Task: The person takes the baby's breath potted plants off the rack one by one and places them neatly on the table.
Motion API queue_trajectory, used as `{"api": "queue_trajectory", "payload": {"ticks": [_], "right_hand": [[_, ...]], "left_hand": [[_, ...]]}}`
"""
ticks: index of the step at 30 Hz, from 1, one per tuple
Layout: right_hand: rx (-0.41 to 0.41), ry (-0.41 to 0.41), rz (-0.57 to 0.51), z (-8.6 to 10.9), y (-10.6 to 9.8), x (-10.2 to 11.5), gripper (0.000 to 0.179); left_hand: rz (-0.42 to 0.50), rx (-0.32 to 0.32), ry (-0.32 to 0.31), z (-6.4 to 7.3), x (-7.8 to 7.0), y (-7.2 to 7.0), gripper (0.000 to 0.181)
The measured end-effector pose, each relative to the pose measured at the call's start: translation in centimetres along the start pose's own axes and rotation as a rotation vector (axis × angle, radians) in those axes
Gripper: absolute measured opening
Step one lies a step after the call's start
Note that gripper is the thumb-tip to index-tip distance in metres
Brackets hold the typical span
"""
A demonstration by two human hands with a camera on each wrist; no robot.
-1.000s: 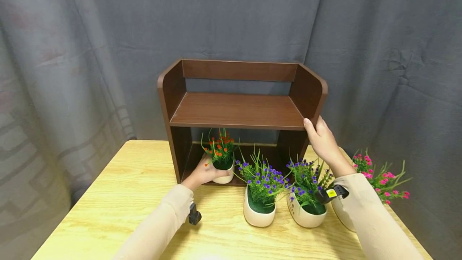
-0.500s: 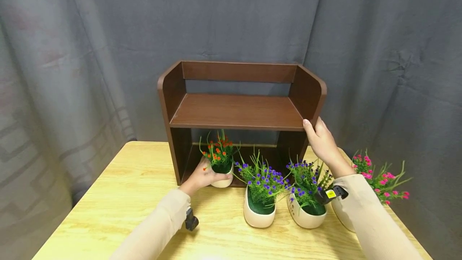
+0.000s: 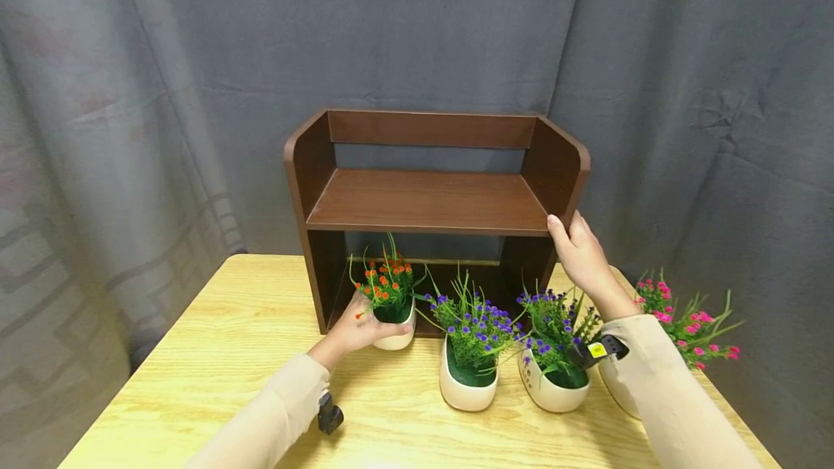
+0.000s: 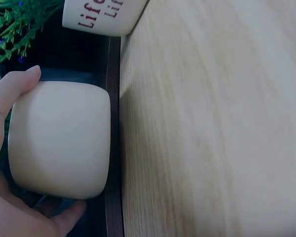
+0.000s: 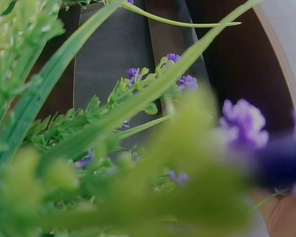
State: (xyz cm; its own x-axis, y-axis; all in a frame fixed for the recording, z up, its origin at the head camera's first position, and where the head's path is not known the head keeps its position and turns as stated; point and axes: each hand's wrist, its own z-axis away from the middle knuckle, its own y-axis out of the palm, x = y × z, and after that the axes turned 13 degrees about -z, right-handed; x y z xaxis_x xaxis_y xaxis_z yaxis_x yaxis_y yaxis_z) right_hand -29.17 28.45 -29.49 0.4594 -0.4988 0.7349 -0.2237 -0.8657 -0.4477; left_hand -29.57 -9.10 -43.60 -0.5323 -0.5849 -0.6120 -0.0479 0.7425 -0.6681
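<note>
In the head view my left hand (image 3: pixel 355 324) grips a white potted plant with orange flowers (image 3: pixel 389 288) at the front of the lower shelf, left of centre. The left wrist view shows the smooth white pot (image 4: pixel 61 138) between thumb and fingers, over the dark shelf edge (image 4: pixel 114 148). My right hand (image 3: pixel 583 255) holds the right side panel of the brown two-tier shelf (image 3: pixel 430 201), thumb at the front edge by the upper board. Green leaves and purple flowers (image 5: pixel 244 123) cover most of the right wrist view.
Two white pots with purple flowers, one in the middle (image 3: pixel 468 386) and one to its right (image 3: pixel 554 388), stand on the wooden table (image 3: pixel 195 353) before the shelf. A pink-flowered plant (image 3: pixel 691 328) is partly behind the right sleeve. Grey curtains (image 3: pixel 430 27) hang behind.
My left hand has drawn the orange-flowered plant a little to the left and toward me, to the shelf's front edge. The right hand has stayed on the side panel.
</note>
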Motion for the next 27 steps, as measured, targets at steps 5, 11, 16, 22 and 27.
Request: {"api": "queue_trajectory", "payload": {"ticks": [5,11,16,22,27], "right_hand": [[-0.005,0.003,-0.001,0.1,0.0,-0.2,0.056],[-0.003,0.001,-0.007,0.1,0.0,-0.2,0.058],[-0.001,0.005,-0.009,0.0,0.2,0.0,0.058],[0.001,0.011,-0.008,-0.1,0.2,0.0,0.058],[0.003,0.003,-0.005,-0.1,0.2,0.0,0.057]], "left_hand": [[0.075,0.024,-0.017,0.7,-0.7,-0.3,0.087],[0.026,0.032,-0.046,1.5,-1.3,-0.6,0.087],[-0.066,0.016,0.014,2.1,-1.5,-0.8,0.091],[-0.085,0.018,-0.042,2.8,-1.6,-0.8,0.089],[-0.085,0.013,-0.04,3.4,-1.6,-0.9,0.087]]}}
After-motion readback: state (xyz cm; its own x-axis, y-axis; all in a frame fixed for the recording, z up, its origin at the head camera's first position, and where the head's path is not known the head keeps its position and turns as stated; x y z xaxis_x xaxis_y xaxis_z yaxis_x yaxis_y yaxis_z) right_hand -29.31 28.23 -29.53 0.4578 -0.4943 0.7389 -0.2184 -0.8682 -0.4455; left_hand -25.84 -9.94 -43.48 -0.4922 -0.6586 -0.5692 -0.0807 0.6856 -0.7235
